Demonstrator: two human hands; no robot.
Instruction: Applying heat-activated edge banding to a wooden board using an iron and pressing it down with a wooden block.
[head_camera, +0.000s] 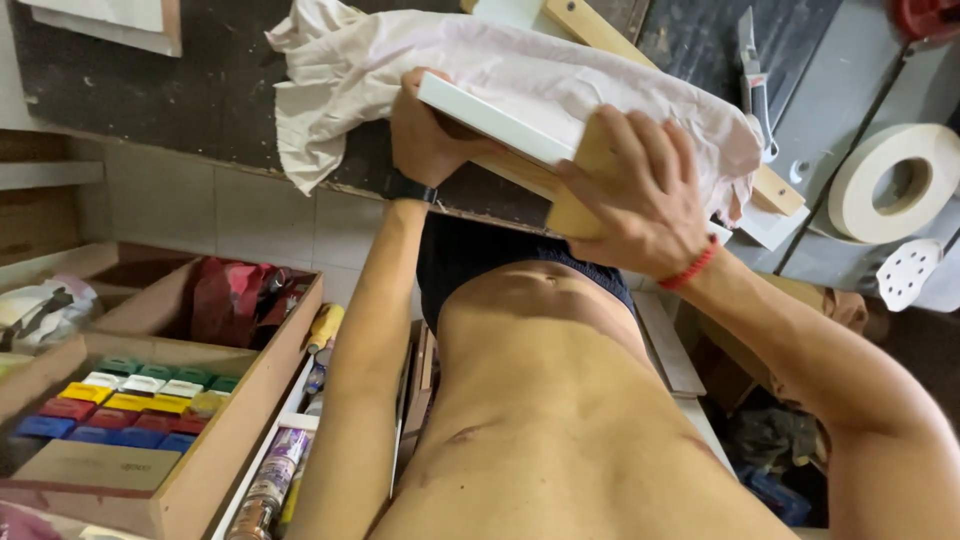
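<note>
My left hand (428, 130) grips the near end of a white painted board (490, 122) that lies across a dark workbench (200, 90). My right hand (640, 200) presses a tan sanding block (590, 170) against the board's edge, fingers wrapped over it. A red cord is on the right wrist and a black band on the left wrist. A crumpled pale pink cloth (520, 70) lies on the bench under and behind the board.
A roll of wide tape (893, 182) and a utility knife (753, 80) lie on the bench at right, by a white perforated pad (908, 272). A wooden crate (190, 480) with coloured blocks stands on the floor at left, tubes (275, 480) beside it.
</note>
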